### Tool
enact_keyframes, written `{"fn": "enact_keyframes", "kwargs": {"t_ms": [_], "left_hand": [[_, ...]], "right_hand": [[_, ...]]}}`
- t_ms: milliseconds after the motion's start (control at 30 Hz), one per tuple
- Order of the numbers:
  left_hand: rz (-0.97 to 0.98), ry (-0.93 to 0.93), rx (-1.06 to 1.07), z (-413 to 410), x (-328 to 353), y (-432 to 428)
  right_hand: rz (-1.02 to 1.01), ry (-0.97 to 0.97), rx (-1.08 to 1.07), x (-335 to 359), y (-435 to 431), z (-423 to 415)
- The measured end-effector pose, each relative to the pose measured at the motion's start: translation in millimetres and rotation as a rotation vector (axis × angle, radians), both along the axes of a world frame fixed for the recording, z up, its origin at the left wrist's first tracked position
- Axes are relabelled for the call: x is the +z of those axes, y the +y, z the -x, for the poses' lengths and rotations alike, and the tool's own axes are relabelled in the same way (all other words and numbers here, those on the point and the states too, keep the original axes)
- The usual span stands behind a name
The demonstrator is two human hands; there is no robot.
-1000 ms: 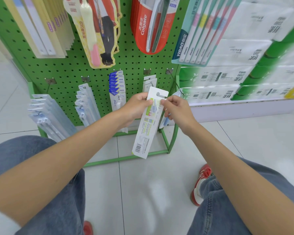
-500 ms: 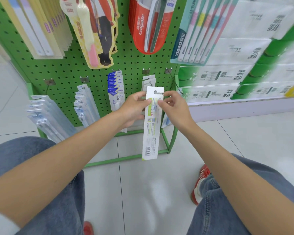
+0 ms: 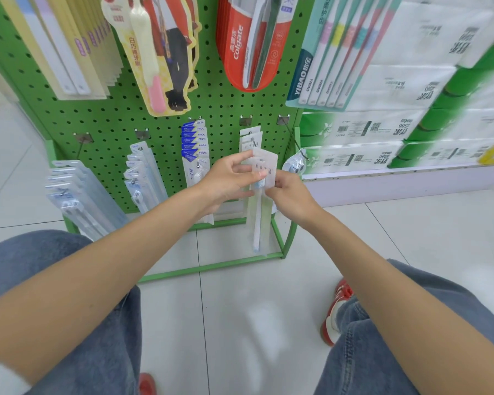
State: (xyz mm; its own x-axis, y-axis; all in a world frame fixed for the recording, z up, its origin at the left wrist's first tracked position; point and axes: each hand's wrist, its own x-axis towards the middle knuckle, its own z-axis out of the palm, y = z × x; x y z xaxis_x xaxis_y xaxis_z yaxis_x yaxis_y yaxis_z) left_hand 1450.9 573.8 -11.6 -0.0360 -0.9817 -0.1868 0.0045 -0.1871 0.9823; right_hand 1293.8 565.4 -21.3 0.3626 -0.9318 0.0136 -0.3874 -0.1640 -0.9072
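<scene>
The person crouched before the green pegboard point(image 3: 111, 121), both hands on one toothbrush pack point(image 3: 259, 223) at the board's lower right corner. The left hand point(image 3: 228, 181) pinched the top of the card from the left, fingers spread across its face. The right hand point(image 3: 290, 198) gripped its right edge a little lower, fingers curled round it. The pack hung straight down from that grip, its foot near the rack's bottom rail point(image 3: 211, 266) and its head just in front of the hanging packs point(image 3: 250, 138) on their hook. It looked light: thin card with a clear plastic front, stiff along its length yet easy to crease. The plastic would likely be slick, so the card edges near the top seemed the place to hold it. The hanging hole was too blurred to make out.
</scene>
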Motion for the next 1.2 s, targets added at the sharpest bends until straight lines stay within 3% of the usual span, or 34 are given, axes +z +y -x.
{"fn": "enact_keyframes", "kwargs": {"t_ms": [200,467,600,933,1067,1200], "left_hand": [[0.097,-0.167,0.143,0.3,-1.6,-0.2],[0.075,-0.12,0.113,0.6,-3.7,-0.4],[0.11,-0.141,0.101,3.5,-5.3,-0.5],[0.243,-0.541,0.151,5.2,-16.7,-18.2],[0.274,-0.712,0.084,7.2,-19.7,-31.8],[0.261,-0.752,0.037,7.6,-24.1,-42.2]], "right_hand": [[0.035,0.007,-0.059,-0.4,-4.8,4.9],[0.077,-0.095,-0.136,8.2,-9.9,9.3],[0.22,0.006,-0.143,15.0,-12.7,15.2],[0.378,0.123,-0.443,27.9,-26.5,33.0],[0.397,0.156,-0.477,28.5,-39.7,32.9],[0.386,0.173,-0.456,26.3,-60.5,28.4]]}}
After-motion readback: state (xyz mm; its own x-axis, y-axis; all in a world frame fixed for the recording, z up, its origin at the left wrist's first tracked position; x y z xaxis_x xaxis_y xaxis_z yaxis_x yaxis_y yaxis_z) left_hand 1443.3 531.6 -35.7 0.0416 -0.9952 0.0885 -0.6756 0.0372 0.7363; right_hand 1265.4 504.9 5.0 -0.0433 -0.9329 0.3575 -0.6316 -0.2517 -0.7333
